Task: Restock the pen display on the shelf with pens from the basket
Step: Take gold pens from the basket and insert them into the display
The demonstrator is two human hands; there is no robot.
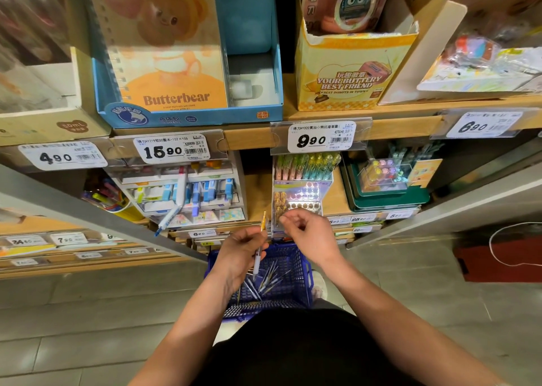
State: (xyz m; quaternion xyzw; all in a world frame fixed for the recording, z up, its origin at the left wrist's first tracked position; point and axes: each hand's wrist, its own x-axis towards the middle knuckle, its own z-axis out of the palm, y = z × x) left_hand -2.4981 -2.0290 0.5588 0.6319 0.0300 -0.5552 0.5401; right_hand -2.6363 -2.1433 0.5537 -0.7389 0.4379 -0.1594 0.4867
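My left grip (240, 253) is clamped on one pen (257, 261), yellow end up, with the basket (305, 268) directly beneath. My right grip (308, 234) is curled beside it, at the front of the pen display (302, 192); I cannot tell whether it pinches anything. I'd keep the pen upright and seat it in a free hole.

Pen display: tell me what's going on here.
A person is restocking it. Their left hand holds one pen upright above the blue basket on the floor, where more pens lie loose. The right hand is at the front of the pen display, by a row of gold-topped pens; whether it pinches anything is unclear. Many holes in the display's front section are unfilled.
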